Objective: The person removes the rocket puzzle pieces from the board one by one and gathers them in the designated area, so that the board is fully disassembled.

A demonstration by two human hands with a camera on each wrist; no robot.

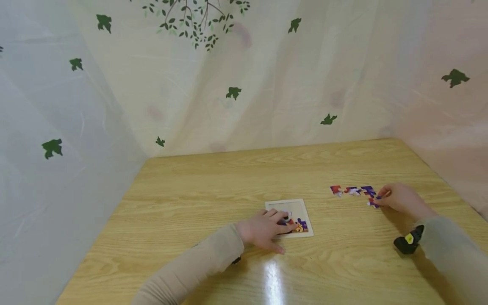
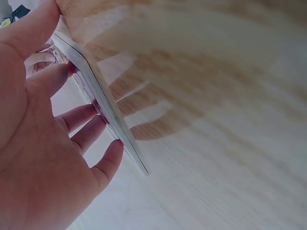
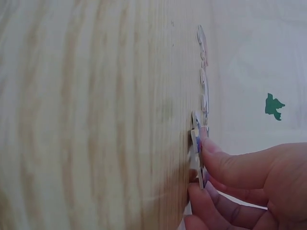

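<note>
A white-framed puzzle tray (image 1: pixel 308 221) lies on the table with several pieces in its lower part. My left hand (image 1: pixel 263 231) rests over its left side, fingers spread; the left wrist view shows the fingertips of that hand (image 2: pixel 57 139) on the tray (image 2: pixel 111 112). Off to the right, my right hand (image 1: pixel 406 200) pinches a puzzle piece (image 3: pixel 201 178) between thumb and fingers, as the right wrist view shows that hand (image 3: pixel 249 184). This piece is at the near end of a group of loose pieces (image 1: pixel 353 191); the fingers partly hide it.
A red and purple piece (image 1: pixel 335 189) lies at the left end of the loose group. The wooden table (image 1: pixel 198 186) reaches back to a pale curtain (image 1: pixel 267 84) with green leaf shapes, and similar sheets hang at both sides.
</note>
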